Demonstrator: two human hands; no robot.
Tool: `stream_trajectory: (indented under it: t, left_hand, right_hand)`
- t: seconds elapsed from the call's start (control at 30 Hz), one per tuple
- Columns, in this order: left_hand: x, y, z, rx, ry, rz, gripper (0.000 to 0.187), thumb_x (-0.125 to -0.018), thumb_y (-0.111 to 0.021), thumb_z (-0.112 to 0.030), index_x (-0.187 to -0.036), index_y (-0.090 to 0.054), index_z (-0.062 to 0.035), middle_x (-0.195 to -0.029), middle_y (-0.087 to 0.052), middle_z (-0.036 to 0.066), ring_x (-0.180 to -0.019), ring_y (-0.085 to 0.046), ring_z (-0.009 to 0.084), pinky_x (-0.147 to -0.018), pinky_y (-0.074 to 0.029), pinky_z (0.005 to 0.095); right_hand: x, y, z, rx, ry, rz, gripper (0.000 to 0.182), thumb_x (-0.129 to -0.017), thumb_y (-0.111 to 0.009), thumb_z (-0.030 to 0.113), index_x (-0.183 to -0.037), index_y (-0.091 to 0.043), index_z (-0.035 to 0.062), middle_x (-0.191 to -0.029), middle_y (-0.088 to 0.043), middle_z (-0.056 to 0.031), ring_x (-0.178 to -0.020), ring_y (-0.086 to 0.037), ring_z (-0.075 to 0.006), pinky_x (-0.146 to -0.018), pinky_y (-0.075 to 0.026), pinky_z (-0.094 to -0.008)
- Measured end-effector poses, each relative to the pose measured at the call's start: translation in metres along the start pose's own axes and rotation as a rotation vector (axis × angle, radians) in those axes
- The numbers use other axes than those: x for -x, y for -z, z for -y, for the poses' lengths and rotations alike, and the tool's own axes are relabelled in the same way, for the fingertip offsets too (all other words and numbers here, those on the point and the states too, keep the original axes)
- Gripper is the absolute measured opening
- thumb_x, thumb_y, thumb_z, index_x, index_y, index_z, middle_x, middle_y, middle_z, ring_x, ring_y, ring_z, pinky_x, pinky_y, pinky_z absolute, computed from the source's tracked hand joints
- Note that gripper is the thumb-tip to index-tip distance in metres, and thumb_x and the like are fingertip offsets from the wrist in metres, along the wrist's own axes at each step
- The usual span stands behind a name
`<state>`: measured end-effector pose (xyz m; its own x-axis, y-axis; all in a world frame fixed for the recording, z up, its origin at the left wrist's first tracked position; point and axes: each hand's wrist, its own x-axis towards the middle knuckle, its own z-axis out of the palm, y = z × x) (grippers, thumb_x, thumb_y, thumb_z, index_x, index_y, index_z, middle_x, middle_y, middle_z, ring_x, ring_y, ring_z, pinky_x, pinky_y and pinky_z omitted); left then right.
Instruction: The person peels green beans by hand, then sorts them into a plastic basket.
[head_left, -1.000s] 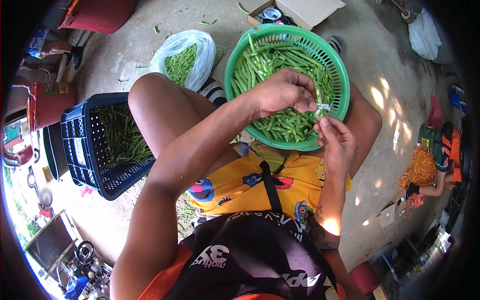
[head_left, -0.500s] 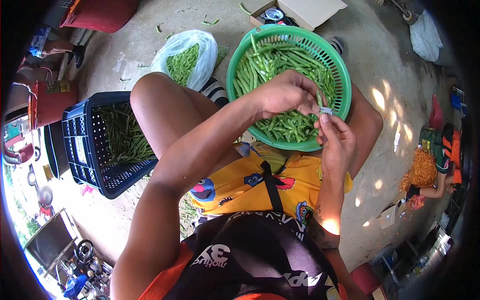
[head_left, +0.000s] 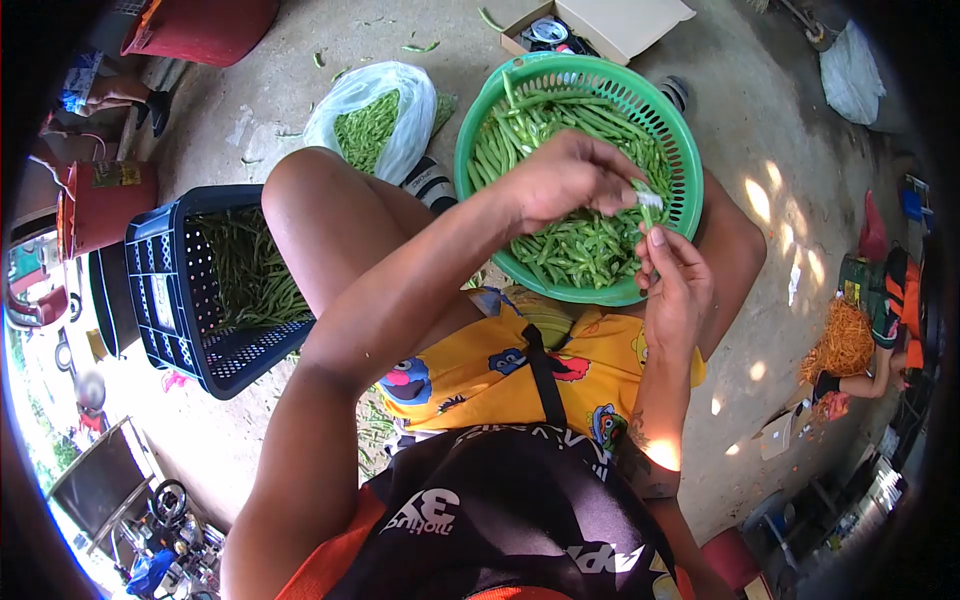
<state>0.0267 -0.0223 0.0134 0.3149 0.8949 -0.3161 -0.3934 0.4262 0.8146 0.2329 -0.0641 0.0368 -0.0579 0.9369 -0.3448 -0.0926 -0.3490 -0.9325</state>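
Note:
Over the green plastic basket (head_left: 692, 170), my left hand (head_left: 575, 180) is closed, pinching a small, shiny razor blade (head_left: 650, 200) at its fingertips. My right hand (head_left: 677, 285), lower and to the right, pinches a green bean (head_left: 650, 222) between thumb and fingers. The blade lies against the upper part of this bean. Long whole beans (head_left: 590, 108) fill the far side of the basket, and short cut pieces (head_left: 575, 258) heap up on the near side. The basket rests between my legs.
A dark blue crate (head_left: 165, 290) with more beans stands at the left. Beyond my knee sits a clear plastic bag (head_left: 415, 110) of cut green pieces. A cardboard box (head_left: 625, 25) lies behind the basket. Another person (head_left: 905, 310) works at the right beside an orange shredded heap (head_left: 838, 340).
The blade in my left hand has moved slightly up, away from my right thumb. More of the bean now shows above my right fingertips.

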Motion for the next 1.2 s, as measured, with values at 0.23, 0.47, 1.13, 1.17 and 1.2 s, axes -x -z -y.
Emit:
stream_trajectory:
  t: [0.23, 0.47, 1.13, 1.17, 1.2]
  left_hand:
    - [0.000, -0.001, 0.001, -0.076, -0.007, 0.042, 0.023, -0.082, -0.072, 0.006, -0.105, -0.071, 0.0060, -0.092, -0.072, 0.009, -0.083, -0.070, 0.0156, -0.079, -0.057, 0.0264]
    - [-0.002, 0.005, 0.005, 0.009, -0.011, -0.003, 0.023, -0.084, -0.068, 0.007, -0.106, -0.071, 0.0065, -0.094, -0.073, 0.011, -0.085, -0.070, 0.0178, -0.082, -0.058, 0.0297]
    - [0.001, -0.001, 0.002, 0.084, 0.000, 0.060, 0.026, -0.086, -0.069, 0.006, -0.112, -0.070, 0.0062, -0.096, -0.072, 0.011, -0.086, -0.069, 0.0172, -0.079, -0.056, 0.0285]
    - [0.002, -0.003, 0.003, 0.090, 0.004, 0.059, 0.026, -0.086, -0.069, 0.006, -0.112, -0.070, 0.0062, -0.096, -0.072, 0.011, -0.086, -0.069, 0.0172, -0.079, -0.056, 0.0285]
    - [0.002, -0.002, 0.003, 0.079, 0.007, 0.068, 0.026, -0.086, -0.069, 0.005, -0.112, -0.070, 0.0065, -0.096, -0.072, 0.011, -0.086, -0.070, 0.0173, -0.080, -0.056, 0.0283]
  right_hand:
    - [0.002, 0.006, -0.003, 0.032, -0.033, 0.022, 0.022, -0.097, -0.073, 0.016, -0.109, -0.073, -0.0022, -0.086, -0.072, -0.0045, -0.068, -0.054, -0.0037, -0.057, -0.040, -0.0195]
    - [0.003, 0.001, -0.005, 0.038, 0.022, -0.004, 0.016, -0.097, -0.072, 0.014, -0.105, -0.073, 0.0002, -0.087, -0.072, -0.0036, -0.069, -0.055, -0.0036, -0.057, -0.040, -0.0195]
    - [-0.002, -0.017, 0.001, 0.065, 0.040, -0.003, 0.013, -0.098, -0.071, 0.013, -0.104, -0.072, 0.0012, -0.089, -0.071, -0.0028, -0.074, -0.058, -0.0047, -0.058, -0.043, -0.0199]
    - [-0.002, -0.016, 0.000, 0.069, 0.034, -0.005, 0.013, -0.098, -0.071, 0.013, -0.104, -0.072, 0.0012, -0.089, -0.071, -0.0028, -0.074, -0.058, -0.0047, -0.058, -0.043, -0.0199]
    - [-0.003, -0.016, -0.002, 0.051, 0.058, 0.003, 0.013, -0.097, -0.071, 0.013, -0.103, -0.072, 0.0008, -0.089, -0.071, -0.0030, -0.073, -0.057, -0.0046, -0.057, -0.043, -0.0198]
